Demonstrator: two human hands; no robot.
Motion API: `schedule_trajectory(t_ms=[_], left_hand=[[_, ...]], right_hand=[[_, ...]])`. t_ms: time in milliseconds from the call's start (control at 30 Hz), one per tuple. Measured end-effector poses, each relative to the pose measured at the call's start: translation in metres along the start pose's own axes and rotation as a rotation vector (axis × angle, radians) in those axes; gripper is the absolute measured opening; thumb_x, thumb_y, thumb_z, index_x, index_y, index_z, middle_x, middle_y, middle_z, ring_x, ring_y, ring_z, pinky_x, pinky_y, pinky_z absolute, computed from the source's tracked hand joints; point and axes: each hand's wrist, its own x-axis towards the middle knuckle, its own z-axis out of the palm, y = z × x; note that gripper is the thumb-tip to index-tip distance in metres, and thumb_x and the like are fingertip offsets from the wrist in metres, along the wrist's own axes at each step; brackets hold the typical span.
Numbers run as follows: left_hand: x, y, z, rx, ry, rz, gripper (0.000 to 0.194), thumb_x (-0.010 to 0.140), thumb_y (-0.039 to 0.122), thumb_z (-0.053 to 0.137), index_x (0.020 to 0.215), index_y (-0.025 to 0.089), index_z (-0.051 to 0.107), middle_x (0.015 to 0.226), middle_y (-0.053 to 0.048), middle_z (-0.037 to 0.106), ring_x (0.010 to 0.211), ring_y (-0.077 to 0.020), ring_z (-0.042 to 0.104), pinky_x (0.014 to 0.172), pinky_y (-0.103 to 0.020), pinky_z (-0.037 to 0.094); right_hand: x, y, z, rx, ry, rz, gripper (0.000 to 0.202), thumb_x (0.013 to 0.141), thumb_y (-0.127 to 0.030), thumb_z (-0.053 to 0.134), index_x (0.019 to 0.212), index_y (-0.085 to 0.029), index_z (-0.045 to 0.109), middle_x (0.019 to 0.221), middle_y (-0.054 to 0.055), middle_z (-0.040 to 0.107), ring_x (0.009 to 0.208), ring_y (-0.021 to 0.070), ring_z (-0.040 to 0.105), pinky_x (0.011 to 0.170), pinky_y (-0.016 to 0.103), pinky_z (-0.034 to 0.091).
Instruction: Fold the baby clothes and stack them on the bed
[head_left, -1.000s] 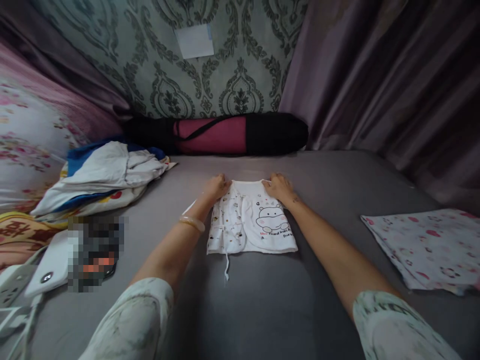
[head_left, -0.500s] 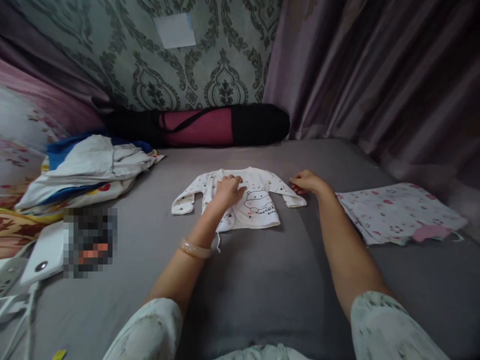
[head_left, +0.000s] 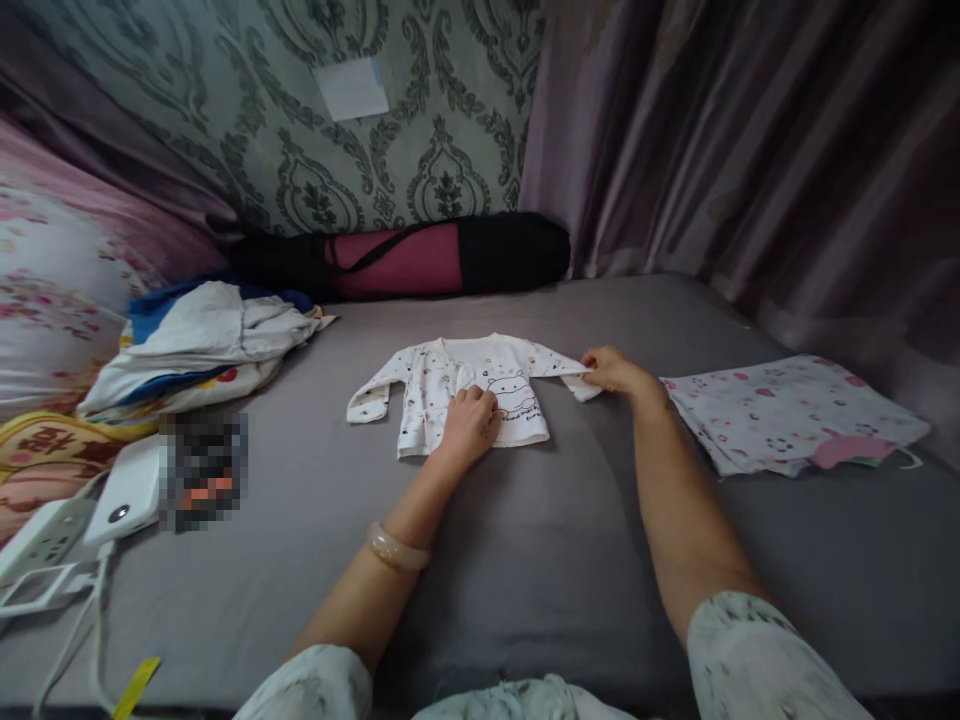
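Note:
A small white baby shirt with printed sleeves and a cartoon animal on its front lies spread on the grey bed sheet. My left hand, a bangle on its wrist, rests on the lower middle of the shirt, palm down with fingers slightly bent and open. At the right, my right hand pinches the sleeve near its cuff; the sleeve is drawn out and folded there. The other sleeve lies bent on the sheet, untouched.
A folded white printed cloth lies right of my right arm. Piled clothes, a white power bank with cables, and a power strip are at the left. A black and red long bag lies along the wall.
My left hand has moved down the shirt front and lies flatter on it. My right hand has taken hold of the sleeve near the cuff. The view has shifted slightly.

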Motion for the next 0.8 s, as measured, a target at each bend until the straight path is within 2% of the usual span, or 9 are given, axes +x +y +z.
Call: schedule_trajectory(t_ms=[67,133,167,267,333,433,533,667,800], left_hand=[[-0.002,-0.001,0.003,-0.023,0.028,0.003,0.019,0.092,0.030,0.047,0.100,0.019,0.061,0.110,-0.011,0.058,0.103,-0.0247,0.052,0.089,-0.037,0.042],[-0.003,-0.002,0.006,-0.041,0.049,0.007,0.019,0.093,0.030,0.046,0.100,0.020,0.060,0.109,-0.010,0.058,0.103,-0.0243,0.052,0.090,-0.037,0.041],[-0.004,-0.002,0.007,-0.049,0.057,0.008,0.018,0.093,0.030,0.046,0.100,0.021,0.060,0.109,-0.010,0.058,0.103,-0.0241,0.051,0.090,-0.037,0.041],[-0.004,-0.003,0.010,-0.062,0.071,0.014,0.019,0.093,0.030,0.045,0.100,0.021,0.060,0.109,-0.009,0.058,0.102,-0.0240,0.051,0.089,-0.037,0.041],[-0.005,-0.003,0.011,-0.057,0.076,0.009,0.019,0.093,0.029,0.044,0.101,0.021,0.060,0.110,-0.009,0.058,0.103,-0.0244,0.051,0.088,-0.038,0.040],[-0.005,-0.003,0.012,-0.043,0.086,-0.013,0.019,0.092,0.025,0.044,0.100,0.021,0.061,0.111,-0.009,0.059,0.105,-0.0256,0.050,0.087,-0.039,0.039],[-0.006,-0.004,0.011,-0.044,0.089,-0.027,0.020,0.091,0.022,0.044,0.100,0.022,0.061,0.110,-0.009,0.060,0.105,-0.0254,0.051,0.087,-0.039,0.039],[-0.007,-0.007,0.012,-0.057,0.147,-0.060,0.021,0.091,0.025,0.046,0.105,0.023,0.060,0.118,-0.009,0.059,0.110,-0.0258,0.049,0.089,-0.040,0.039],[-0.008,-0.011,0.016,-0.065,0.239,-0.057,0.026,0.093,0.032,0.045,0.116,0.025,0.055,0.135,-0.009,0.052,0.125,-0.0261,0.041,0.098,-0.043,0.034]], right_hand=[[-0.005,-0.002,-0.005,-0.098,0.262,-0.051,0.034,0.077,-0.005,0.051,0.103,-0.019,0.067,0.105,0.010,0.064,0.100,0.0226,0.058,0.085,0.032,0.045],[-0.010,-0.001,-0.010,-0.187,0.377,-0.104,0.039,0.078,-0.002,0.045,0.105,-0.020,0.067,0.114,0.012,0.061,0.112,0.0258,0.052,0.093,0.037,0.040],[-0.012,0.000,-0.012,-0.217,0.337,-0.097,0.039,0.078,-0.002,0.045,0.104,-0.020,0.068,0.115,0.012,0.060,0.116,0.0272,0.050,0.095,0.040,0.039],[-0.012,0.009,-0.016,-0.241,0.051,0.042,0.036,0.076,-0.003,0.053,0.102,-0.022,0.071,0.114,0.012,0.062,0.117,0.0304,0.050,0.093,0.043,0.041],[-0.008,0.015,-0.016,-0.207,-0.011,0.105,0.038,0.075,-0.003,0.056,0.105,-0.021,0.071,0.114,0.011,0.064,0.115,0.0290,0.053,0.090,0.038,0.044],[0.000,0.022,-0.009,-0.131,0.090,0.172,0.039,0.079,-0.007,0.053,0.112,-0.019,0.069,0.115,0.012,0.067,0.106,0.0253,0.061,0.084,0.032,0.046],[0.005,0.025,0.002,-0.115,0.157,0.234,0.033,0.087,-0.018,0.049,0.113,-0.016,0.069,0.114,0.016,0.067,0.103,0.0261,0.063,0.082,0.033,0.047],[0.010,0.030,0.011,-0.111,0.165,0.308,0.032,0.084,-0.025,0.054,0.111,-0.017,0.070,0.114,0.016,0.068,0.102,0.0265,0.064,0.079,0.033,0.049],[0.014,0.037,0.010,-0.037,0.132,0.323,0.026,0.080,-0.022,0.056,0.099,-0.019,0.073,0.098,0.012,0.072,0.090,0.0246,0.066,0.071,0.030,0.048]])
